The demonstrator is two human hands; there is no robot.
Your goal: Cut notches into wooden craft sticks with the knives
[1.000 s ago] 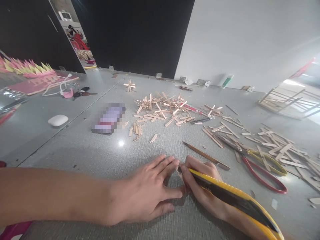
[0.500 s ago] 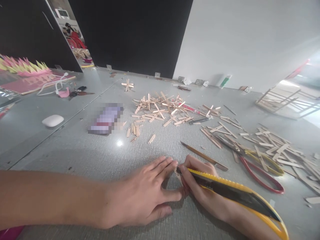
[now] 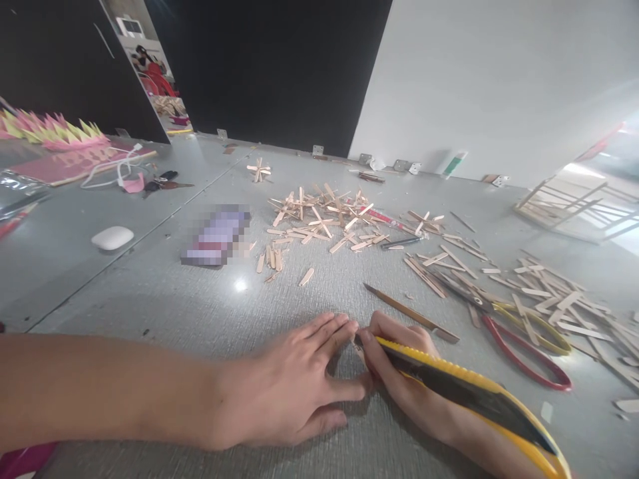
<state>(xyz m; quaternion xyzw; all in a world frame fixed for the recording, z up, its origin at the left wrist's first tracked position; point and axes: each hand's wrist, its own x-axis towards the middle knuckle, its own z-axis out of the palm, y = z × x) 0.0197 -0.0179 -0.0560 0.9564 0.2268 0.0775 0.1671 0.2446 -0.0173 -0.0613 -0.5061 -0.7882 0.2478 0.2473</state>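
My right hand (image 3: pixel 404 366) is closed around a yellow and black utility knife (image 3: pixel 464 392), whose front end points left toward my left fingertips. My left hand (image 3: pixel 304 379) lies on the grey table, fingers spread, its fingertips and thumb side close to the knife tip. A small wooden piece (image 3: pixel 360 352) shows partly between the two hands; the fingers hide most of it. Just beyond my right hand lies a thin brown-handled blade (image 3: pixel 409 311). Past that is a pile of short wooden sticks (image 3: pixel 324 216), some crossed into star shapes.
Scissors (image 3: pixel 529 352) with red and yellow handles lie at the right beside scattered sticks (image 3: pixel 564 299). A blurred phone (image 3: pixel 214 236) and a white case (image 3: pixel 112 238) rest at the left. A stick frame (image 3: pixel 574 206) stands at the far right. A person (image 3: pixel 143 58) shows in the background.
The view has shifted slightly, moving the surroundings a little to the right. Both hands and the knife keep nearly the same places.
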